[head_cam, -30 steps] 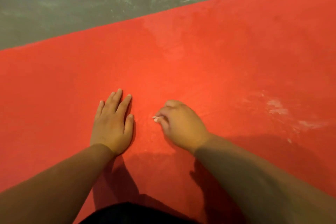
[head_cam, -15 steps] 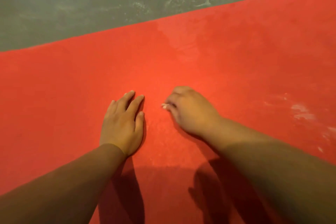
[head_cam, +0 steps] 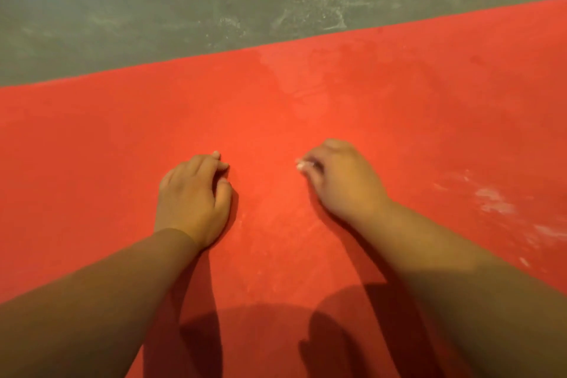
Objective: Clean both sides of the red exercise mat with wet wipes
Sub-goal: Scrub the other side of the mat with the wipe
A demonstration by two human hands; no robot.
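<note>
Since a second ago the left hand point(head_cam: 193, 196) has drawn its flat fingers into a curl, and the gap between my two hands has widened. It rests on the red mat point(head_cam: 383, 107) near the middle, knuckles up, holding nothing that I can see. The right hand point(head_cam: 343, 181) lies level with it and well apart, fingers bunched and pinching a small scrap of wet wipe point(head_cam: 302, 164) against the mat; only a pale tip of it shows past the fingers.

I see the mat's far edge run aslant across the view, lower at the left and higher at the right, with grey scuffed floor point(head_cam: 153, 3) beyond it. Between the hands and that edge lies a broad band of open mat, and more reaches out to the left and right of the arms. The near edge is out of view.

I can make out a pale, dull streak point(head_cam: 291, 77) near the far edge, and whitish smears point(head_cam: 494, 202) toward the right side.
</note>
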